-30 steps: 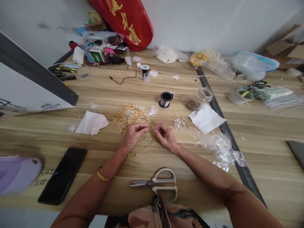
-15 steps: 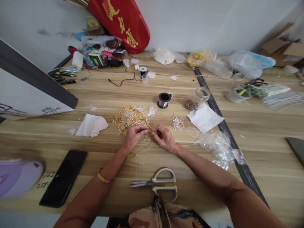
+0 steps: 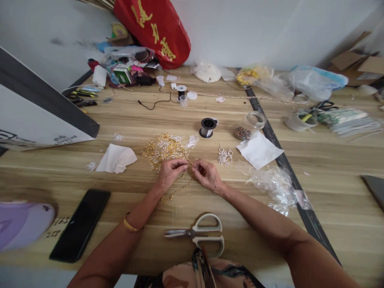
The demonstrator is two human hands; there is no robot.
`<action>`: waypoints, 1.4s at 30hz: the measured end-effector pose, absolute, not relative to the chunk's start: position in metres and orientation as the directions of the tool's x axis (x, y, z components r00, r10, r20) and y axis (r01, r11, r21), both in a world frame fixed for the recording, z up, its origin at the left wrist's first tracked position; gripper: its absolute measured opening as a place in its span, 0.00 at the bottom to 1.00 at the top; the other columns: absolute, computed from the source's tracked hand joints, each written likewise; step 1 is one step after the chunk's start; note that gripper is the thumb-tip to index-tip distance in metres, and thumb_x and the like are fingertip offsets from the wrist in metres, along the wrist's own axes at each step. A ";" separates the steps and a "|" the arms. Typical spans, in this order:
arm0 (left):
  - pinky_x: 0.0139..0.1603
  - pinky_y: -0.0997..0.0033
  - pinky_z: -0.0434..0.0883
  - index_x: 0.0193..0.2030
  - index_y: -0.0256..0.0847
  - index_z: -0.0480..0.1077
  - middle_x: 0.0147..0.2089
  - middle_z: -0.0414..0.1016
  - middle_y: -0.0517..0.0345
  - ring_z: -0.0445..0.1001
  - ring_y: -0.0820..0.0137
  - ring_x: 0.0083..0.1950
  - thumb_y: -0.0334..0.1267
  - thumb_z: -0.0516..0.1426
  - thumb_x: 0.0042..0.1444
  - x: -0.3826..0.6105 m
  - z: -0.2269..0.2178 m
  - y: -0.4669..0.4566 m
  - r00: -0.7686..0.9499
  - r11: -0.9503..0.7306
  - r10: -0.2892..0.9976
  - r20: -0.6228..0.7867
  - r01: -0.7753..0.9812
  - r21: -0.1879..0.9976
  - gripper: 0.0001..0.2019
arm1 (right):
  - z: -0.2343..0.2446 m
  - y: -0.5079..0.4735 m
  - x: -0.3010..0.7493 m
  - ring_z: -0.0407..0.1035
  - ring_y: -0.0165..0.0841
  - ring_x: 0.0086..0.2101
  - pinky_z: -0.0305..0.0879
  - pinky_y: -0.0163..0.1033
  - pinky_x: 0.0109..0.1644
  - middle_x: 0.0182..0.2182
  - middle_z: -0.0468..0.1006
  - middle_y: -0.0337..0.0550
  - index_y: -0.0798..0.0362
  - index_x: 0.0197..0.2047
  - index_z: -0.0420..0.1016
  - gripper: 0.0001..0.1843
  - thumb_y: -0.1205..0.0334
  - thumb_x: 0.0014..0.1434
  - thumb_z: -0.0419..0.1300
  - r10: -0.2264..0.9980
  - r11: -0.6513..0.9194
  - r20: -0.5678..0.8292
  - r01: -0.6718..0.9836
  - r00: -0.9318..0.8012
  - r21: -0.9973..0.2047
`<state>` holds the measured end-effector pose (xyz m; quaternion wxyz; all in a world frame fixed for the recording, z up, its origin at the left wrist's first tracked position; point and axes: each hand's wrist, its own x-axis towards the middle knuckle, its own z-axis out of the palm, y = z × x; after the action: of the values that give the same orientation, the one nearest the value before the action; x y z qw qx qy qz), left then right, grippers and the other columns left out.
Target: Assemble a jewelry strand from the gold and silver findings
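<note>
My left hand [image 3: 170,173] is closed in a pinch beside a thin, curved gold-coloured piece [image 3: 188,159]. Facing it, my right hand [image 3: 207,174] pinches the lower end of this piece. The fingertips are close together, and the small details between them are hidden. Below the hands, a fine gold chain [image 3: 177,194] trails over the wood toward the left wrist. Just behind the left hand lies a tangled heap of gold and silver chains [image 3: 163,148]. A small cluster of silver ring-like pieces [image 3: 224,156] rests right of the heap.
White-handled scissors [image 3: 207,230] lie near the front edge. A wire spool [image 3: 207,127] and a glass jar of beads [image 3: 247,128] stand farther back. Left are a crumpled tissue [image 3: 117,159] and a black phone [image 3: 79,226]; right, a paper sheet [image 3: 259,150] and clear plastic bags [image 3: 274,184].
The whole view has shifted very slightly. Both hands keep almost the same pose at the gold-coloured piece.
</note>
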<state>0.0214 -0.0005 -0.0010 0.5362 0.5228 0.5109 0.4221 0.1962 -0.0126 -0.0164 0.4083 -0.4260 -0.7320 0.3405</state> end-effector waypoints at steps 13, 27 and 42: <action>0.38 0.70 0.73 0.33 0.36 0.78 0.30 0.80 0.55 0.75 0.70 0.31 0.39 0.67 0.40 0.023 -0.003 -0.002 0.144 0.201 0.971 -0.193 -0.042 0.979 0.12 | -0.018 -0.012 0.197 0.60 0.27 0.22 0.56 0.33 0.24 0.22 0.70 0.39 0.53 0.33 0.68 0.10 0.55 0.61 0.54 0.907 0.394 0.299 0.349 -0.297 -0.850; 0.37 0.72 0.71 0.30 0.35 0.78 0.28 0.78 0.56 0.73 0.75 0.29 0.34 0.68 0.36 0.027 -0.003 -0.004 0.251 0.396 0.912 -0.324 -0.335 0.855 0.11 | -0.017 -0.014 0.197 0.61 0.27 0.22 0.56 0.33 0.25 0.24 0.71 0.39 0.52 0.36 0.69 0.06 0.60 0.61 0.55 0.870 0.475 0.387 0.307 -0.306 -0.825; 0.35 0.75 0.70 0.30 0.33 0.78 0.26 0.78 0.55 0.73 0.75 0.28 0.33 0.69 0.35 0.026 -0.005 -0.003 0.245 0.407 0.911 -0.332 -0.391 0.826 0.12 | -0.018 -0.013 0.197 0.61 0.26 0.22 0.57 0.31 0.25 0.24 0.69 0.38 0.54 0.33 0.67 0.06 0.61 0.61 0.55 0.853 0.514 0.427 0.337 -0.301 -0.789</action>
<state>0.0256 -0.0030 -0.0049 0.7258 0.3095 0.4201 0.4482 0.1971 -0.0132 -0.0181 0.4391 -0.3960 -0.7511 0.2937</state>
